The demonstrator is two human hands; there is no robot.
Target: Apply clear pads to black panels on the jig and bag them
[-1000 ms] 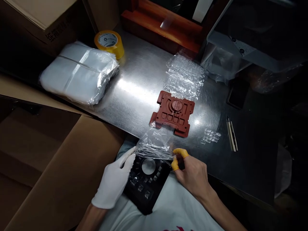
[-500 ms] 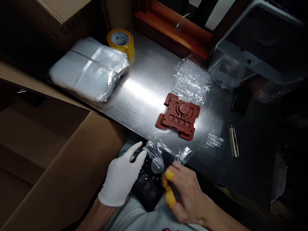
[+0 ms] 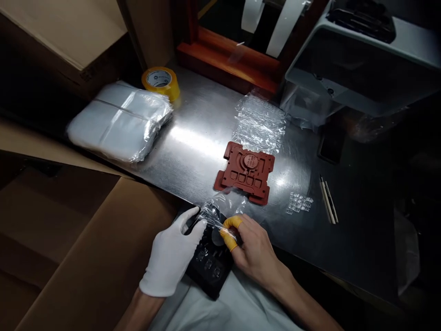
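Note:
A black keypad panel point(image 3: 210, 264) with a round dial lies on my lap at the table's near edge, partly inside a clear plastic bag point(image 3: 220, 207). My left hand point(image 3: 170, 257), in a white glove, grips the panel's left side. My right hand point(image 3: 251, 250), bare with yellow finger cots, pinches the bag's film over the panel's top. Just beyond on the steel table point(image 3: 193, 142) lies a red-brown moulded jig point(image 3: 245, 172).
A stack of clear bags point(image 3: 119, 122) and a yellow tape roll point(image 3: 161, 82) sit at the far left. Bubble wrap point(image 3: 260, 124) lies behind the jig. Small clear parts point(image 3: 299, 202), two sticks point(image 3: 328, 198) and a phone point(image 3: 330, 145) lie right. Cardboard boxes point(image 3: 86, 248) stand left; a grey machine point(image 3: 361, 59) at back.
The bag, open and bunched above the panel before, is now drawn down over the panel's top. My right hand moved up to pinch the film; my left hand closed on the panel's edge.

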